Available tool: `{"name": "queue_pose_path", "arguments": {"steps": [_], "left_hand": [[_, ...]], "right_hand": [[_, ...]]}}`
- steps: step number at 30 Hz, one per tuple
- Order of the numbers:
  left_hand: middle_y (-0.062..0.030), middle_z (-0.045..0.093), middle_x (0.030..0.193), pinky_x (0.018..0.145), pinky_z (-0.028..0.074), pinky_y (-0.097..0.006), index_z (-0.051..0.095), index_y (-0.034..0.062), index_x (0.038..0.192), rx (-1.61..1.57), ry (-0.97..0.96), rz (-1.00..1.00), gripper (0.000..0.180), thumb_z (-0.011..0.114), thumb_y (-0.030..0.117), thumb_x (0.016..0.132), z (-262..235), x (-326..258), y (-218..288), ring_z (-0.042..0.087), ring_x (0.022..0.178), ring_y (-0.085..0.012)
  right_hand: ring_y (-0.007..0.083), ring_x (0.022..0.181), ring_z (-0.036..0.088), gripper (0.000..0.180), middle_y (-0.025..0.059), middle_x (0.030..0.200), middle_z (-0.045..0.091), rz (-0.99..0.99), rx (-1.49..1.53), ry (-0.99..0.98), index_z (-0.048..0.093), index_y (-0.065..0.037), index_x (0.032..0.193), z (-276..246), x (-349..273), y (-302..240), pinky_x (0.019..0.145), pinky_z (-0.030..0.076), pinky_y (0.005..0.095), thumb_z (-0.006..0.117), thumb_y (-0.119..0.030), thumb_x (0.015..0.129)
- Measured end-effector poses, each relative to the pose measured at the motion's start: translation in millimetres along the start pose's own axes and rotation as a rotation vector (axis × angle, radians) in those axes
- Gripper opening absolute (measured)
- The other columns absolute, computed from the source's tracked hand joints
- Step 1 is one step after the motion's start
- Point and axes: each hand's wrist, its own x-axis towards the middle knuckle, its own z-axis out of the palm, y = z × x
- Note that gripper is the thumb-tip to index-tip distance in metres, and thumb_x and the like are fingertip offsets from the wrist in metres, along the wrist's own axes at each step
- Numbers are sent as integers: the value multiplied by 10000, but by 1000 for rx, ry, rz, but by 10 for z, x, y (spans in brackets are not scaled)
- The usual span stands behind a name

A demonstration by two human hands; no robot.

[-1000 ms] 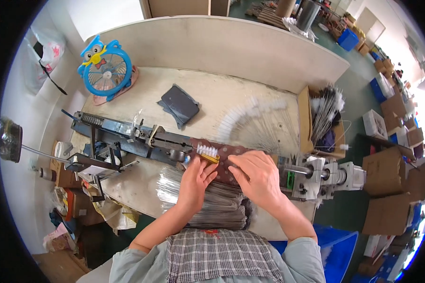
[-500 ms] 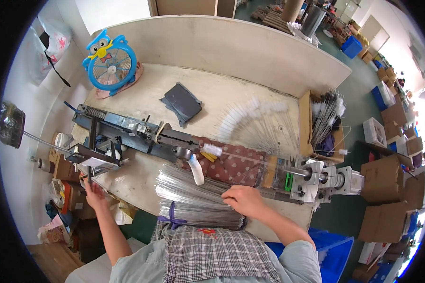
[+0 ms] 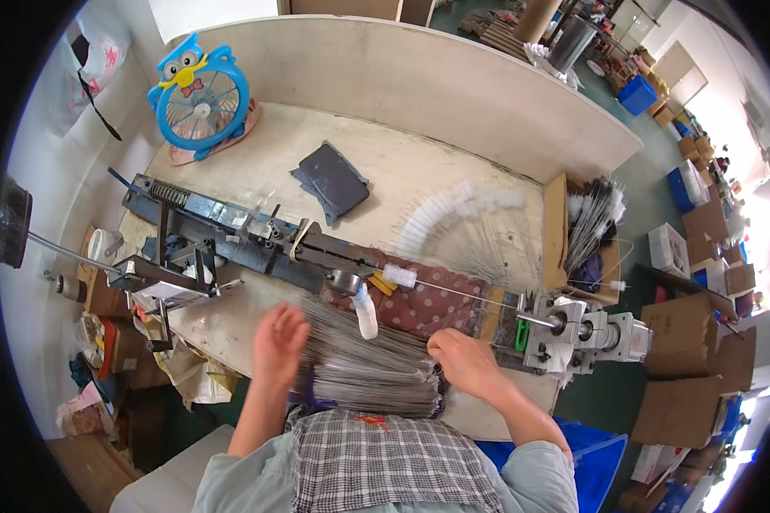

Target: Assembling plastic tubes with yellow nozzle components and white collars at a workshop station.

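A thick bundle of thin metal wires (image 3: 376,389) lies along the near edge of the bench, in front of my apron. At its right end is my right hand (image 3: 464,361), fingers curled and pinched together; what they hold, if anything, is too small to make out. My left hand (image 3: 281,344) is raised by the bundle's left end and smeared by motion, so its fingers are unclear. Beyond the bundle, a small white-bristled brush (image 3: 399,275) on a wire stem stretches between a long metal machine (image 3: 257,235) and the motor-driven chuck (image 3: 565,321) on the right.
A white handle (image 3: 365,316) sticks out from the machine toward me. Dotted brown cloth (image 3: 445,299) lies under the brush. Finished white brushes (image 3: 453,205) fan out behind it, left of a cardboard box (image 3: 556,231). A dark pad (image 3: 334,181) and blue owl-shaped fan (image 3: 201,111) stand farther back.
My left hand has moved right, from the lever at the machine's left end to the wire bundle. My right hand has shifted slightly right, to the bundle's end.
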Motion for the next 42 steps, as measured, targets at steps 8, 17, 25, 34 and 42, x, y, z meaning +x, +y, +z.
{"name": "queue_pose_path", "arguments": {"steps": [8,17,25,34,42], "left_hand": [[-83,595,1069,914,441,-321,475,31,1176,596,-456,149,387,625,74,822,736,-113,-415,569,1012,-181],[-40,524,611,481,393,-289,576,81,838,-226,-451,-737,269,539,341,896,1299,-637,303,410,465,-112],[-61,571,661,512,446,-305,585,59,898,405,-645,-179,303,488,344,934,995,-717,-32,489,487,-139],[-88,587,801,580,504,-358,583,73,843,1596,-1083,1161,104,562,101,745,1926,-65,-1128,628,694,-255],[-27,568,772,681,474,-350,634,139,834,1890,-1045,1542,76,587,134,774,2268,92,-1049,614,757,-206]], "right_hand": [[307,727,621,111,95,768,613,-54,-168,188,550,-75,820,-63,-239,193,598,495,406,571,-181,846],[341,691,614,124,121,690,585,-34,-202,104,528,-40,791,-134,-292,252,566,494,434,585,-147,816],[266,759,625,112,81,712,601,-123,-487,58,580,-77,863,-415,-251,-4,619,501,383,591,-109,756],[249,645,652,108,107,729,583,-71,-587,49,562,-44,838,-430,-252,-68,518,525,335,580,-74,735],[162,681,574,115,56,756,547,-394,-737,308,562,-75,711,-633,-92,121,541,479,257,608,-101,609]]}}
